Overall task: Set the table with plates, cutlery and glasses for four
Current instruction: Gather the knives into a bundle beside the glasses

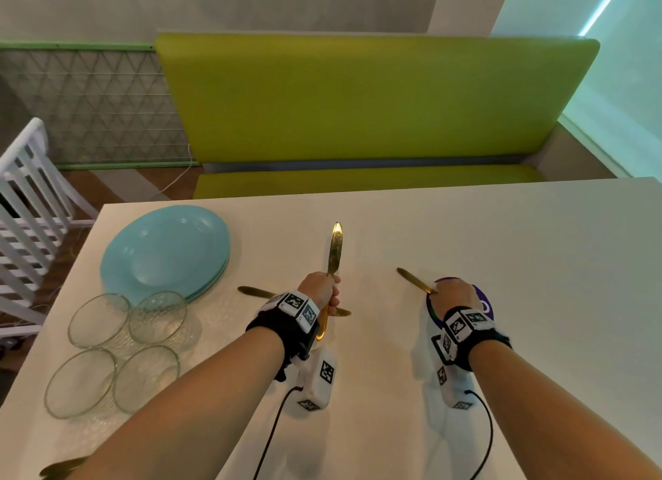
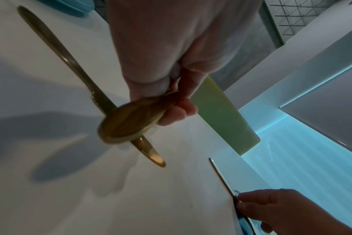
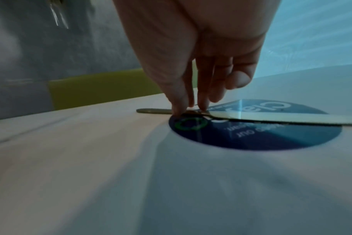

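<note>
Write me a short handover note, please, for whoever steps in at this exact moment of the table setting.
Left hand: grips a gold spoon held off the table, handle pointing away.
Right hand: fingertips pinch a gold knife that lies partly across a round blue sticker; not lifted yet.
A second gold knife lies flat under the left hand.
Stack of teal plates and four glasses sit grouped at the table's left end, more cutlery at the near left edge.
Done: nothing laid out at any place.
Left: plates, glasses and cutlery for all four places.
</note>
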Demonstrator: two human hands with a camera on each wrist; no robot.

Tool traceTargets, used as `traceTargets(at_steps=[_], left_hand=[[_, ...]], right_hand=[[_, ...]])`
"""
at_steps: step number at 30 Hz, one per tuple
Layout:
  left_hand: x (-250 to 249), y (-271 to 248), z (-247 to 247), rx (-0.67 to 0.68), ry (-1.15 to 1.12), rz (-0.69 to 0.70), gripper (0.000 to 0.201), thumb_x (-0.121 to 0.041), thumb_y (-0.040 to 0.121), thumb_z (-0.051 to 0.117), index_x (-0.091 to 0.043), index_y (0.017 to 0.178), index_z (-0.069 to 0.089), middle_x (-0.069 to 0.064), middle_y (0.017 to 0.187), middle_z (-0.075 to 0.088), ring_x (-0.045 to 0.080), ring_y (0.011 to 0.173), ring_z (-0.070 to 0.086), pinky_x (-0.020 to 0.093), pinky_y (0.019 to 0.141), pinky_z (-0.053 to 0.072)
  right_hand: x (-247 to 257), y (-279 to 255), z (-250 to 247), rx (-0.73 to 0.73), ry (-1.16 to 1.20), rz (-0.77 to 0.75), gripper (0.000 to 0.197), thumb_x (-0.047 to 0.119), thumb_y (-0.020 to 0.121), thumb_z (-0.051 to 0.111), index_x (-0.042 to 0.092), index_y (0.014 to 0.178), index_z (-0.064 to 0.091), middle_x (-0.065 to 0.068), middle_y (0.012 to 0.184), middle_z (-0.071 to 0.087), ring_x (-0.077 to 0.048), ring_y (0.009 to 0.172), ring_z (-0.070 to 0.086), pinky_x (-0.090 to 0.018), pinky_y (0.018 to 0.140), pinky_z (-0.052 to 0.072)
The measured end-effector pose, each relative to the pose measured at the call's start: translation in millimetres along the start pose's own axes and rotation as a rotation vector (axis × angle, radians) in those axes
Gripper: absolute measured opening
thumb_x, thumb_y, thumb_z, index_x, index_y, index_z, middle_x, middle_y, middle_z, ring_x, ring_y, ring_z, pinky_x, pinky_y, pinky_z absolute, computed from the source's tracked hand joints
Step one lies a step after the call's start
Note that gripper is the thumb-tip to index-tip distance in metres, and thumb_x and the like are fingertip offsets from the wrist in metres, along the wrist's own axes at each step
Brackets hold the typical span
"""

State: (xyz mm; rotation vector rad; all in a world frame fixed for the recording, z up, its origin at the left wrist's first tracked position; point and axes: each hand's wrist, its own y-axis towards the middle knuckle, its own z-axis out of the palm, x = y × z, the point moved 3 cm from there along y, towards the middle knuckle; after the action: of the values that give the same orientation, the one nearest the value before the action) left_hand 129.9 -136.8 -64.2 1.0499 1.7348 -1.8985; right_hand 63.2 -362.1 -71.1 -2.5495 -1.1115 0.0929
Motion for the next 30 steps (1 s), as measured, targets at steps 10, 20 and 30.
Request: traceTargets(at_steps=[10, 20, 30], left_hand=[[-4, 4, 0, -0.005, 0.099, 0.025, 0.02, -0.011, 0.096, 0.03, -0.012, 0.088, 0.048, 0.003, 0.07, 0.047, 0.015, 0.053, 0.044, 0.025, 0.049, 0.037], [-7, 3, -7, -0.018, 0.25, 0.058, 0.02, -0.011, 0.096, 0.029, -0.013, 0.088, 0.047, 0.002, 0.073, 0.05, 0.015, 0.056, 0.048, 0.023, 0.05, 0.039], [-19, -4, -26, -0.021, 0.606, 0.117, 0.029, -0.011, 0.093, 0.038, -0.011, 0.119, 0.052, 0.017, 0.119, 0.058, 0.032, 0.106, 0.058, 0.04, 0.096, 0.047]], right_hand=[[4, -1, 5, 0.019, -0.137, -0.056, 0.025, 0.019, 0.094, 0.048, 0.012, 0.108, 0.067, -0.008, 0.104, 0.066, -0.024, 0.093, 0.065, -0.032, 0.073, 0.053], [8, -15, 3, 0.061, -0.055, -0.108, 0.024, 0.02, 0.093, 0.05, 0.011, 0.11, 0.063, -0.007, 0.105, 0.067, -0.023, 0.094, 0.064, -0.033, 0.077, 0.056], [86, -61, -17, -0.009, -0.322, -0.664, 0.021, 0.015, 0.093, 0.047, 0.017, 0.109, 0.062, -0.003, 0.113, 0.064, -0.022, 0.109, 0.054, -0.032, 0.095, 0.039]])
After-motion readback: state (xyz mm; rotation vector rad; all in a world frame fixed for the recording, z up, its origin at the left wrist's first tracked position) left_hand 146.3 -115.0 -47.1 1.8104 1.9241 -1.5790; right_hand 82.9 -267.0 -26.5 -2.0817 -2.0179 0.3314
